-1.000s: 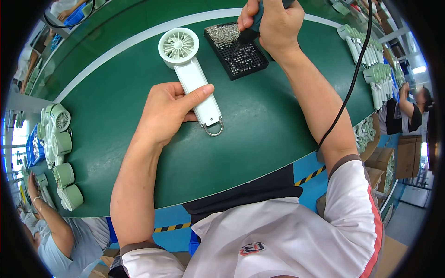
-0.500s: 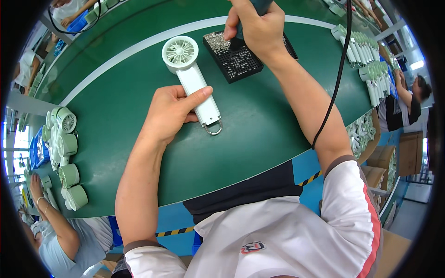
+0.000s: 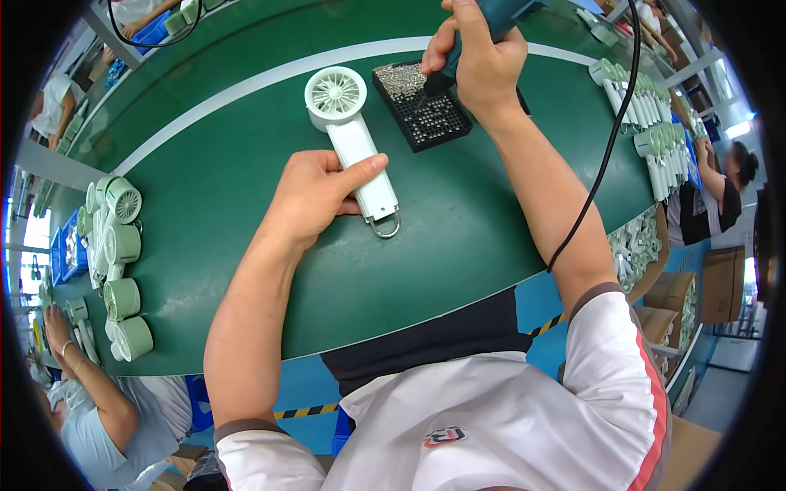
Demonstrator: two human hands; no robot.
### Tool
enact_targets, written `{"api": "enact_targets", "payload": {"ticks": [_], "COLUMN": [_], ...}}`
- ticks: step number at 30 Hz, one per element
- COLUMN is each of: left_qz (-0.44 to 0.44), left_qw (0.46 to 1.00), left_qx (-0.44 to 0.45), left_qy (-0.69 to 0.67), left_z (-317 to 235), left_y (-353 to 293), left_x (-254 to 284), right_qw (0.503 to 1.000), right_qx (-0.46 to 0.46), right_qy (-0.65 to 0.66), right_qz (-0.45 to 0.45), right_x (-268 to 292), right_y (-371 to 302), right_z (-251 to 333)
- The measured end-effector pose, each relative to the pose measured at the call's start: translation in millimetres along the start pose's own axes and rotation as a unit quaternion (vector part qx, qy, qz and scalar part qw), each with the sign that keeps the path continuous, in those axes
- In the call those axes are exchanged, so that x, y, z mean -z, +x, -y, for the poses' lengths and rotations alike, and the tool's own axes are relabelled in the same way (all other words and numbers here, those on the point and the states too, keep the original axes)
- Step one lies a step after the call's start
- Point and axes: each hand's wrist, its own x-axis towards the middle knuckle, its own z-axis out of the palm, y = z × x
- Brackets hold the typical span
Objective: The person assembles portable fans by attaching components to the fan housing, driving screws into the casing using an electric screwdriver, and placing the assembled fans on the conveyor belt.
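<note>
Head view, fan (image 3: 352,139): pinched by fingers of left hand (image 3: 315,192).
Driver (image 3: 508,13): wrapped by fingers of right hand (image 3: 490,69).
Screws (image 3: 401,79): heaped at far edge of tray (image 3: 442,138).

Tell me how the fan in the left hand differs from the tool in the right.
The fan is whitish; the tool is dark teal and black. The fan has a wide, round head; the tool's black end is narrower and points toward the tray. The fan is mostly uncovered; the tool is largely covered by the right hand. Both are held.
</note>
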Motion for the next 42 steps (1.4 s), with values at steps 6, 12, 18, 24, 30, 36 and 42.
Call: {"api": "enact_targets", "payload": {"ticks": [6, 12, 18, 24, 30, 36, 42], "left_qz": [-0.006, -0.010, -0.006, 0.008, 0.020, 0.023, 0.006], "left_qw": [1.000, 1.000, 1.000, 0.999, 0.999, 0.999, 1.000], "left_qx": [0.005, 0.006, 0.000, -0.016, -0.020, -0.028, -0.026], "left_qy": [0.003, -0.001, -0.003, -0.027, -0.033, -0.038, -0.009], "left_z": [-2, 1, 2, 1, 6, 5, 7], "left_y": [0, -1, 1, 0, 4, 2, 3], "left_x": [-2, -1, 1, 1, 4, 3, 3], "right_qw": [0.998, 0.967, 0.935, 0.946, 0.947, 0.943, 0.939], "right_qx": [-0.005, 0.021, 0.060, 0.078, 0.064, 0.064, 0.062], "right_qy": [0.048, 0.229, 0.205, 0.077, 0.072, 0.065, 0.056], "right_qz": [-0.033, 0.113, 0.283, 0.307, 0.307, 0.319, 0.333], "right_x": [1, 15, 3, 4, -2, -4, -4], "right_y": [-4, -36, -73, -92, -96, -96, -96], "right_z": [17, 43, 53, 53, 52, 51, 49]}}
